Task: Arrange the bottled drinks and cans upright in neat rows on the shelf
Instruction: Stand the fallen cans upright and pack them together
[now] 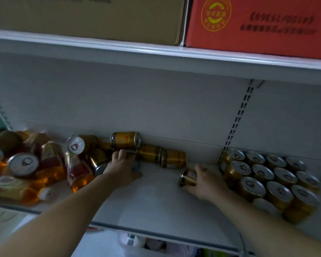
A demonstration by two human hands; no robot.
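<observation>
Several gold cans lie on their sides along the back of the white shelf (152, 197), among them one on top (125, 140) and one at the right end (173, 158). My left hand (121, 166) is closed around a lying can (131, 153) under that pile. My right hand (207, 180) grips another gold can (187, 176), tilted, just left of a block of upright gold cans (271, 179) standing in rows. Bottles of amber drink (78, 169) lie jumbled at the left with more cans (22, 164).
A brown carton (93, 17) and a red carton (258, 25) sit on the shelf above. A slotted upright (238, 115) runs down the back panel. The shelf's front edge (156, 232) is near my forearms, with packaged goods (137, 242) on the level below.
</observation>
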